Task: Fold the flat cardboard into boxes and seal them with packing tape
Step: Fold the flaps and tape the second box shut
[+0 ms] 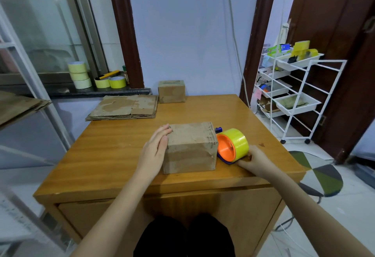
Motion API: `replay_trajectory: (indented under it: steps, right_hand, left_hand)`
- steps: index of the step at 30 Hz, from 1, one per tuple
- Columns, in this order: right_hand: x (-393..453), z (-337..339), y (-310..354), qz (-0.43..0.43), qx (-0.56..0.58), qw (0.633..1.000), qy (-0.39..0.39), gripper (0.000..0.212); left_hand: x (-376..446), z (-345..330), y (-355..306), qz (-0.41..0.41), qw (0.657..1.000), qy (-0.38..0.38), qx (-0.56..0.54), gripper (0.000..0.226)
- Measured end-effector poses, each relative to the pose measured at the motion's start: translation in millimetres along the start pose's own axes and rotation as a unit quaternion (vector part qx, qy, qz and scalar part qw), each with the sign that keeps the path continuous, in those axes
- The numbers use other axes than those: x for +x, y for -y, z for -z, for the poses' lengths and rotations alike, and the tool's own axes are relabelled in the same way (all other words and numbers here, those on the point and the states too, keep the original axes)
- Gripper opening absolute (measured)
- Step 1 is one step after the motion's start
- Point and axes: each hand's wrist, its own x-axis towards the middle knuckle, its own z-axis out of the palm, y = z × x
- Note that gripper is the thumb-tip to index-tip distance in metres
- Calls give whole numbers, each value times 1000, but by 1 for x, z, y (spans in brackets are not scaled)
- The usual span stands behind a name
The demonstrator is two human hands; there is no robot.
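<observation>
Head view: box long axis runs left-right

A wooden bench carries a closed cardboard box near its front edge. A tape dispenser (yellow roll, orange hub) sits just beside the box on its right. At the back left lies a stack of flat cardboard, overhanging the edge, and a smaller closed box stands next to it.
</observation>
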Motion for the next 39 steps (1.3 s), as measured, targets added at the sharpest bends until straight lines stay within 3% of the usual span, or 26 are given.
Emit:
replay_trajectory:
  steps: [5, 14, 19, 23, 26, 30, 33, 36, 39]
  right_hand:
    - [1, -2, -1, 37, -39, 998, -12, 23]
    - [14, 43, 50, 204, -129, 959, -150, 37]
    - [17, 54, 105, 163, 37, 959, -229, 22]
    - [24, 59, 156, 146, 199, 932, -266, 28]
    - [33, 50, 195, 134, 395, 861, -292, 22]
    - [56, 27, 229, 86, 568, 763, -296, 22]
    - [69, 5, 233, 38, 595, 752, -281, 37]
    - [76, -13, 227, 1, 589, 754, -291, 32]
    - [78, -24, 218, -20, 584, 754, -301, 28]
  left_hand:
    - [0, 1, -1, 0, 1000, -3, 3, 48]
    - [0, -1, -3, 3, 1000, -8, -9, 37]
    - [0, -1, -7, 12, 1000, -6, -3, 37]
    - [-1, 0, -8, 6, 1000, -3, -1, 37]
    - [-1, 2, -10, 17, 1000, 0, -7, 35]
    - [-1, 3, -13, 12, 1000, -8, -18, 32]
    - [1, 3, -14, 26, 999, -8, -44, 28]
    - [5, 4, -14, 47, 997, -36, -53, 24]
    - [7, 7, -19, 90, 992, -63, -64, 45]
